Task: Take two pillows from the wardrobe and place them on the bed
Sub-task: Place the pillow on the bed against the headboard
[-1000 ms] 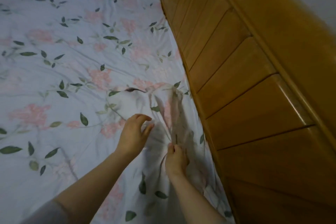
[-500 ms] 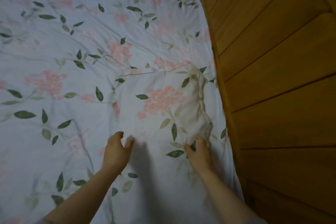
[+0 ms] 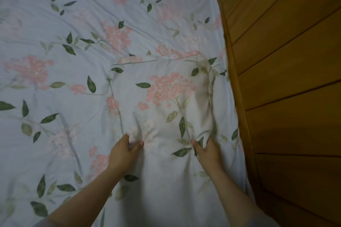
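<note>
A flat, rectangular pillow in a pale blue cover with pink flowers and green leaves lies on the bed, on a sheet of the same floral print, close to the right edge of the bed, where the slatted headboard of orange-brown wood stands. Because both fabrics carry the same pattern, the outline of the pillow is hard to follow; its far edge seems to run where a straight seam is seen across the cloth.

The near edge of the pillow is held at two places. The left hand is closed on a bunch of the cover near the left near corner, with cloth pinched between thumb and fingers. The right hand is closed in the same way on the cover near the right near corner, just beside the headboard. Folds are drawn in the cloth toward both grips.

From the hands, the pillow extends away, toward the far side of the bed, and its long axis appears to run along the headboard. Both hands are equally near to it. The pillow is judged to be already placed and only being adjusted. A second pillow is not seen in this view.
</note>
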The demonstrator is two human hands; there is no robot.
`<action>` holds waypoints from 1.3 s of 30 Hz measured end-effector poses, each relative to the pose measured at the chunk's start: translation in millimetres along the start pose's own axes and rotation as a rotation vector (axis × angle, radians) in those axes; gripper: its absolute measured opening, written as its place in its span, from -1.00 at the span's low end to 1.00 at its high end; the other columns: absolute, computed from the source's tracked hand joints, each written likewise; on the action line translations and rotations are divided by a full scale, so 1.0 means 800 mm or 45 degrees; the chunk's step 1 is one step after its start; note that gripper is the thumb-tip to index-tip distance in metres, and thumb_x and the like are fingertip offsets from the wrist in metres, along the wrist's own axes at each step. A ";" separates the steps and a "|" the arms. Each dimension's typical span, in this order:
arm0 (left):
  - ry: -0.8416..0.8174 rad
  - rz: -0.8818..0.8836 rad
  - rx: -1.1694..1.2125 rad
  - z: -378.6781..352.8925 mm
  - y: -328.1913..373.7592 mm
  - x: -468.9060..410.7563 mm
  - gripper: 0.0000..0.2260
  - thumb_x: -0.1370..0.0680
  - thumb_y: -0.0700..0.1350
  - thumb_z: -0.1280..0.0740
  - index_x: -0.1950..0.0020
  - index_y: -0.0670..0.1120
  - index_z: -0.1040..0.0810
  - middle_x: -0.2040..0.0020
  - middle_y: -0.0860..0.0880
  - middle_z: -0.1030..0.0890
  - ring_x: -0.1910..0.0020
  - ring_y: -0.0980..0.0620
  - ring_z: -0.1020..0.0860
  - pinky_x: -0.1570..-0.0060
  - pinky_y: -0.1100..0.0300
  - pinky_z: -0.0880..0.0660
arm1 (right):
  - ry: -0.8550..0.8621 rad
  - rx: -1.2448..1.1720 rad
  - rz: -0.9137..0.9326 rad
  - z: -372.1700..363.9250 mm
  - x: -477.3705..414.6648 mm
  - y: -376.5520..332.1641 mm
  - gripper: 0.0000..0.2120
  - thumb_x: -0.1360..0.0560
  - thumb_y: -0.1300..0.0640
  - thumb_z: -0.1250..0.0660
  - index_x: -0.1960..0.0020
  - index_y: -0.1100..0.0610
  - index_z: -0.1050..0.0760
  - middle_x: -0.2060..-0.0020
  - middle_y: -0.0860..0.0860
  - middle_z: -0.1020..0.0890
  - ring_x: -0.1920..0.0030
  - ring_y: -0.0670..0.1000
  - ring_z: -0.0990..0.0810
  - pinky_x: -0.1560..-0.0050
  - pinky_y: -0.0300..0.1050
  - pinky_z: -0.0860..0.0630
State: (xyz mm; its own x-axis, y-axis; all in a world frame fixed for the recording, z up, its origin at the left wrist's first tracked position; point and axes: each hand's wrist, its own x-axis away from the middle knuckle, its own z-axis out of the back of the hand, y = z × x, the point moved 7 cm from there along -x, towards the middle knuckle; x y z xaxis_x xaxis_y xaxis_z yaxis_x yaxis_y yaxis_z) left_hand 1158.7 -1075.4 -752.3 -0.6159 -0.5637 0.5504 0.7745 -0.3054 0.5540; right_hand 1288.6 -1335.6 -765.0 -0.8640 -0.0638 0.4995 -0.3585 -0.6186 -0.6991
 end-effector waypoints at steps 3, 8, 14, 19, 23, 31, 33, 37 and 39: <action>0.162 -0.165 0.123 0.025 0.044 0.011 -0.76 -0.54 0.01 -0.28 -0.05 -0.14 -0.48 0.09 -0.06 -0.55 0.11 -0.08 -0.50 0.14 0.12 -0.37 | 0.064 -0.126 0.120 0.024 0.006 -0.042 -0.80 -0.49 0.04 -0.37 -0.08 0.03 -0.47 0.05 -0.02 -0.63 0.03 -0.01 -0.61 0.07 -0.16 -0.55; 0.308 -0.362 0.224 0.053 0.114 0.027 -0.76 -0.54 0.01 -0.26 -0.07 -0.14 -0.50 0.06 -0.06 -0.58 0.10 -0.04 -0.52 0.13 0.15 -0.38 | 0.210 -0.120 0.262 0.084 0.010 -0.107 -0.83 -0.48 0.01 -0.37 -0.02 0.03 -0.48 0.12 -0.04 -0.63 0.11 -0.04 -0.61 0.10 -0.07 -0.57; 0.023 -0.142 0.005 -0.001 0.137 -0.010 -0.56 -0.48 0.14 -0.30 -0.23 -0.11 -0.39 -0.17 -0.15 -0.50 -0.06 -0.17 -0.52 -0.03 0.00 -0.50 | 0.267 0.355 -0.143 0.125 -0.044 -0.071 -0.46 -0.48 -0.10 -0.32 -0.32 0.18 -0.31 -0.17 0.21 -0.51 -0.13 0.25 -0.51 -0.07 0.03 -0.49; -0.117 -0.102 -0.154 -0.042 0.131 -0.001 -0.41 -0.50 0.09 -0.32 -0.41 -0.14 -0.21 -0.43 -0.19 -0.21 -0.32 -0.22 -0.35 -0.15 0.07 -0.42 | 0.283 0.692 -0.301 0.120 -0.039 -0.051 -0.24 -0.50 -0.09 -0.29 -0.52 0.14 0.02 -0.41 0.27 -0.20 -0.35 0.32 -0.27 -0.26 0.13 -0.35; -0.173 -0.213 -0.067 -0.056 0.129 0.026 -0.49 -0.50 0.03 -0.32 -0.39 -0.10 -0.28 -0.42 -0.14 -0.26 -0.31 -0.18 -0.35 -0.31 0.01 -0.36 | 0.220 0.725 -0.190 0.090 -0.013 -0.038 -0.23 -0.49 -0.08 -0.31 -0.52 0.11 0.02 -0.44 0.25 -0.16 -0.42 0.27 -0.18 -0.37 0.11 -0.24; -0.196 -0.207 -0.036 -0.029 0.140 0.076 -0.44 -0.53 0.07 -0.28 -0.46 -0.09 -0.23 -0.45 -0.10 -0.31 -0.39 -0.09 -0.34 -0.36 0.03 -0.32 | 0.197 0.597 -0.187 0.091 0.061 -0.053 -0.26 -0.51 -0.09 -0.28 -0.52 0.13 0.01 -0.50 0.21 -0.10 -0.49 0.22 -0.10 -0.45 0.09 -0.17; -0.207 -0.212 0.010 -0.016 0.150 0.094 -0.45 -0.53 0.06 -0.28 -0.45 -0.08 -0.24 -0.39 -0.09 -0.41 -0.23 -0.06 -0.48 -0.25 0.06 -0.43 | 0.195 0.532 -0.161 0.097 0.083 -0.067 -0.28 -0.52 -0.07 -0.27 -0.52 0.15 -0.02 -0.49 0.21 -0.14 -0.48 0.21 -0.13 -0.43 0.06 -0.19; -0.201 -0.294 0.020 0.026 0.175 0.138 -0.50 -0.54 0.03 -0.28 -0.43 -0.10 -0.28 -0.33 -0.08 -0.47 -0.15 -0.03 -0.54 -0.13 0.13 -0.43 | 0.221 0.442 -0.101 0.120 0.142 -0.111 -0.34 -0.53 -0.04 -0.26 -0.50 0.17 -0.07 -0.47 0.19 -0.21 -0.44 0.17 -0.23 -0.37 -0.02 -0.27; -0.198 -0.329 0.036 0.050 0.182 0.158 -0.52 -0.54 0.02 -0.28 -0.42 -0.10 -0.30 -0.33 -0.09 -0.48 -0.17 -0.03 -0.53 -0.11 0.15 -0.43 | 0.239 0.416 -0.085 0.131 0.169 -0.134 -0.35 -0.53 -0.03 -0.26 -0.50 0.17 -0.08 -0.45 0.18 -0.24 -0.43 0.15 -0.26 -0.35 -0.07 -0.28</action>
State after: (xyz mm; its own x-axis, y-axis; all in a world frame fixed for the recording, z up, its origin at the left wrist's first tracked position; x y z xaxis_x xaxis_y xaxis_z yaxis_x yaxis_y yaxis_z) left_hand 1187.7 -1160.3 -576.8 -0.8086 -0.3450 0.4765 0.5860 -0.4011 0.7040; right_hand 1246.8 -1359.8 -569.1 -0.9029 0.1110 0.4152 -0.3111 -0.8353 -0.4533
